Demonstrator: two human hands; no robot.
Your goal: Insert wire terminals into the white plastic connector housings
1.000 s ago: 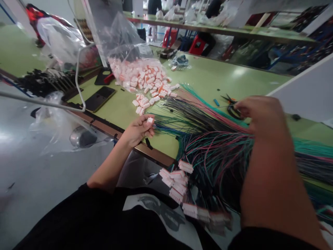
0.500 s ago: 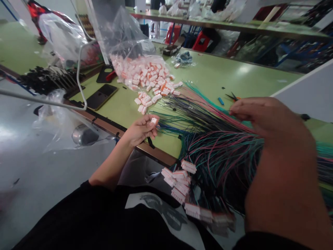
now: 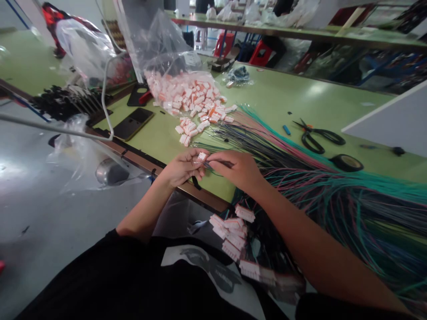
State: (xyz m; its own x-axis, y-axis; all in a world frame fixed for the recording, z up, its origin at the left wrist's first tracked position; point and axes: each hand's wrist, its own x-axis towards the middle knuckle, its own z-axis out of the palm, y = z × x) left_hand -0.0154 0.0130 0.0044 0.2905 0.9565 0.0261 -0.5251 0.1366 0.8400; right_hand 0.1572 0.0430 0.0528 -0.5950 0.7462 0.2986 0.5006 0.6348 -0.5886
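Right hand point(image 3: 238, 172) is now meeting left hand point(image 3: 182, 170).
Left fingers are pinching a small white-and-orange plastic connector point(image 3: 202, 156), white side up, long axis unclear; right fingers are pressing together alongside.

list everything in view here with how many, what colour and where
held connector: one, white-orange, left hand
connector pile: many, white-orange, centre
plastic bag: one, clear, around part of pile
wires: many, mostly green, pink, dark, table's right
hanging connectors: several, white-orange, by the lap
scissors: one, black-orange, right
tape roll: one, black, near scissors
blue piece: one, blue, left of scissors
phone: one, dark, table's left
stools: at least two, red, background
near table: one, green, centre
left hand: one, bare, holding connector
right hand: one, bare, pinched beside held connector
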